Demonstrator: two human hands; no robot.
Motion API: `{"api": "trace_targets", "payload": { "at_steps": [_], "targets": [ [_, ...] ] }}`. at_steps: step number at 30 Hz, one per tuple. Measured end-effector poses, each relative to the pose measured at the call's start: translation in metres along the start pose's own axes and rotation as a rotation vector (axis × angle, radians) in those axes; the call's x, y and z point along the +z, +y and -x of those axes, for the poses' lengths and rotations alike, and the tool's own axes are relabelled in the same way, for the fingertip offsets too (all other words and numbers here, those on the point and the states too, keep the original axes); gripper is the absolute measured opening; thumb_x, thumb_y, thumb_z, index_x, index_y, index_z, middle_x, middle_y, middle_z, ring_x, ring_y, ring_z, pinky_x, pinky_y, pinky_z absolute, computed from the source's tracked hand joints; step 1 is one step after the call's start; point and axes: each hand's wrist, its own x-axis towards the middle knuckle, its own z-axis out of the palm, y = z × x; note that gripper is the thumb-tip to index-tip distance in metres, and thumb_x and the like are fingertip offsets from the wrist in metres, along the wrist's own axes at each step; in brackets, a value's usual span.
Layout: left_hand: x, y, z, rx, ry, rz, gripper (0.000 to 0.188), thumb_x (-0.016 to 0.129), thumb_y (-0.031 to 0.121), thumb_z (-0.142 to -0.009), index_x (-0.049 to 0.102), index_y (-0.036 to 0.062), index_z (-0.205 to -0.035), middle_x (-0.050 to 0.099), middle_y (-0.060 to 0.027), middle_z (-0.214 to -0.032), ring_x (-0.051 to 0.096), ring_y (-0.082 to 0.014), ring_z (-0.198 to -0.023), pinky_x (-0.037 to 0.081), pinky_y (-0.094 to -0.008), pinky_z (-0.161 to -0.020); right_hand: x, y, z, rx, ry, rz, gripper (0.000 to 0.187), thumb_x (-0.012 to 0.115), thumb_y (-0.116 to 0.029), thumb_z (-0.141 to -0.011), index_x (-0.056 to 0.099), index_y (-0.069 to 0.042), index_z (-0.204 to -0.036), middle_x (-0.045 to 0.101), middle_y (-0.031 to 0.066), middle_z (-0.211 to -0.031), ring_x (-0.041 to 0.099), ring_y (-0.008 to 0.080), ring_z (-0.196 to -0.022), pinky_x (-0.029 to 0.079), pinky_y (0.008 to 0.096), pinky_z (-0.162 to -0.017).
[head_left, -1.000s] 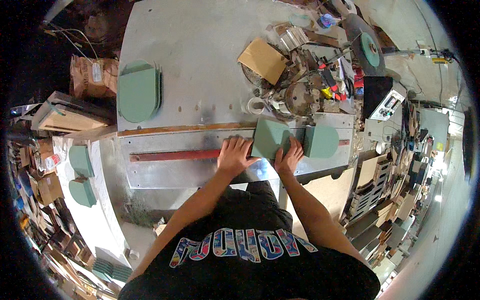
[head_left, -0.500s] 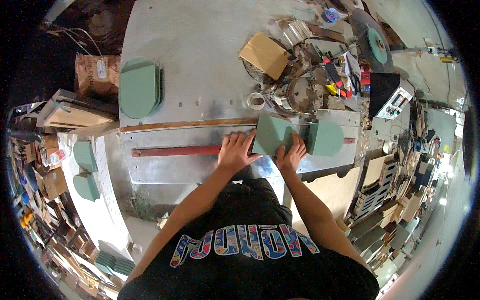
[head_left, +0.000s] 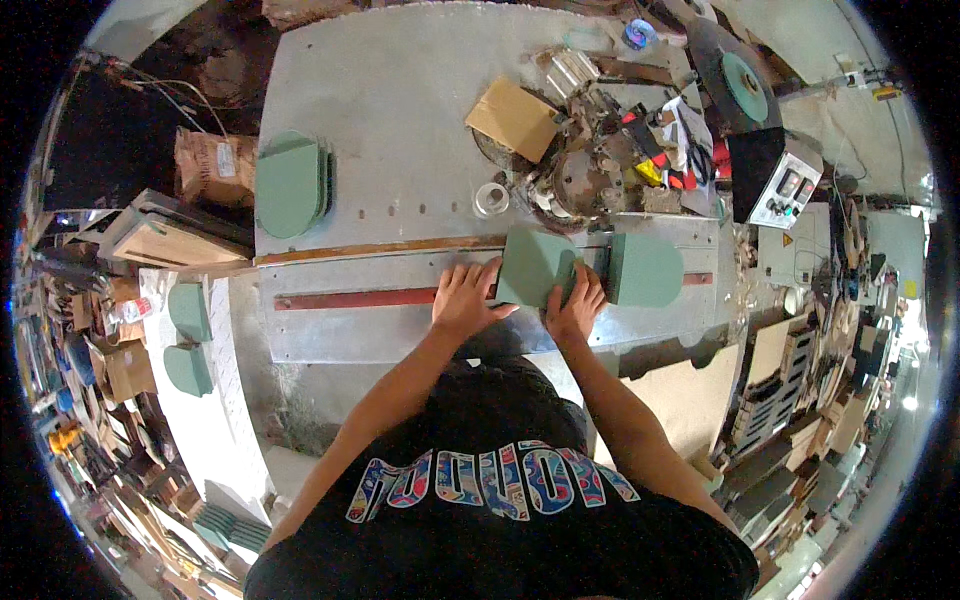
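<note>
A green flat board with a rounded corner [head_left: 535,264] lies on the metal work table, tilted slightly, between my hands. My left hand [head_left: 466,300] grips its left edge, fingers pointing away from me and thumb along the near corner. On the opposite side, my right hand [head_left: 577,304] holds the right edge with curled fingers, its thumb at the near edge. Just right of that hand lies a second pile of green boards with a rounded end [head_left: 648,270]. A red strip [head_left: 355,299] set along the table passes beneath the left hand.
A stack of green rounded boards [head_left: 291,187] stands far left on the table [head_left: 400,130]. Tools and machine parts [head_left: 590,180] crowd the back right, beside a brown board [head_left: 511,118] and a tape roll [head_left: 491,200]. Two green pieces [head_left: 188,312] rest on a white side surface.
The whole view has shifted slightly. Both hands keep their hold on the green board, which has hardly moved between them.
</note>
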Motion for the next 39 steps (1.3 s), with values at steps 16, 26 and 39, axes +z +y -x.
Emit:
{"api": "trace_targets", "payload": {
  "at_steps": [16,26,39],
  "targets": [
    [-0.011,0.019,0.002,-0.021,0.046,-0.010,0.110,0.087,0.065,-0.073,0.045,0.0184,-0.164,0.066,-0.0088,-0.126,0.057,-0.0347,-0.125,0.040,-0.0504,-0.112,-0.027,-0.004,0.005,-0.055,-0.004,-0.138,0.104,0.077,-0.070,-0.082,0.039,-0.018,-0.164,0.039,0.0180,-0.162,0.037,0.0443,-0.147,0.023,0.0648,-0.122],
    [0.000,0.010,0.001,0.021,0.083,-0.022,0.105,0.086,0.063,-0.076,0.046,0.0241,-0.165,0.068,-0.0072,-0.118,0.059,-0.0324,-0.122,0.041,-0.0501,-0.107,-0.022,0.001,0.006,-0.158,0.005,-0.138,0.111,0.077,-0.079,-0.078,0.040,-0.023,-0.166,0.034,0.0209,-0.166,0.040,0.0464,-0.144,0.031,0.0674,-0.114],
    [0.006,-0.050,-0.010,-0.121,0.104,0.382,0.088,0.086,0.042,-0.085,0.050,0.0130,-0.160,0.065,-0.0133,-0.124,0.057,-0.0358,-0.118,0.042,-0.0524,-0.104,-0.020,-0.037,-0.024,-0.169,-0.174,-0.153,0.104,0.087,-0.065,-0.075,0.047,-0.027,-0.163,0.027,0.0165,-0.173,0.034,0.0461,-0.150,0.028,0.0679,-0.116]
  ]
}}
